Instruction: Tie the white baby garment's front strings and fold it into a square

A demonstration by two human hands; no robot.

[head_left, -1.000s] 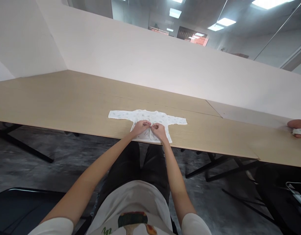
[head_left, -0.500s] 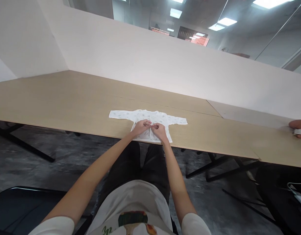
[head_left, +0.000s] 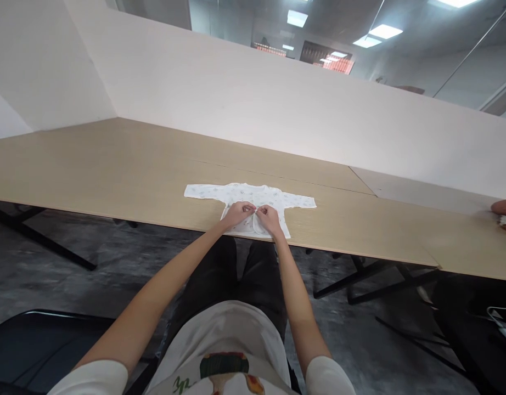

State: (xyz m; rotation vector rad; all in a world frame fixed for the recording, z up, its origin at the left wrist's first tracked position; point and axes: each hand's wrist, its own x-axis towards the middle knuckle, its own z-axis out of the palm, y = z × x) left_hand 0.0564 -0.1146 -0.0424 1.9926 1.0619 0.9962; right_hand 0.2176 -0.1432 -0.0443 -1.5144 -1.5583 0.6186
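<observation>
One worn shirt [head_left: 232, 321]: green squiggle [head_left: 181, 385] beside the picture was perhaps lettering, too unclear to read
Left hand [head_left: 239, 214] and right hand [head_left: 270, 218]: fingertips nearly met, each pinching the white garment [head_left: 245, 193] at its front opening [head_left: 253, 226]
Slip risk: so little cloth between fingertips could have escaped, leaving the opening uneven
Table edge [head_left: 360, 254]: hem lay just beside it; a bodyward tug might have dragged the garment over
Wall [head_left: 236, 93] and glass [head_left: 401, 66]: no brand or label was readable

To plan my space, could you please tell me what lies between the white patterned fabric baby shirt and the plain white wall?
In the head view, only light-brown wooden tabletop, thinly seamed, lies between the baby shirt and the wall.
</observation>
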